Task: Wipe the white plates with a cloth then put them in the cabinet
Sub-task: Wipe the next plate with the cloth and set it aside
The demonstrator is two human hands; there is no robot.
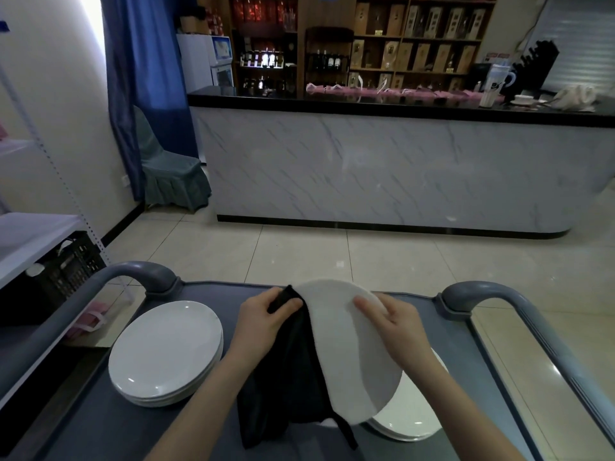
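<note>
I hold a white plate [349, 354] tilted up over a grey cart. My left hand [263, 316] grips a black cloth [286, 377] against the plate's left edge, and the cloth hangs down over the plate's left part. My right hand [396, 319] grips the plate's upper right rim, its fingers lying on the face. A stack of white plates [166, 351] sits on the cart at the left. Another white plate [409, 420] lies on the cart at the right, mostly hidden under the held plate.
The grey cart [100, 427] has raised curved handles at its far left [139, 271] and far right [482, 294]. A white shelf unit with a black crate [66, 264] stands at the left. A marble-fronted counter [382, 168] runs across the tiled floor ahead.
</note>
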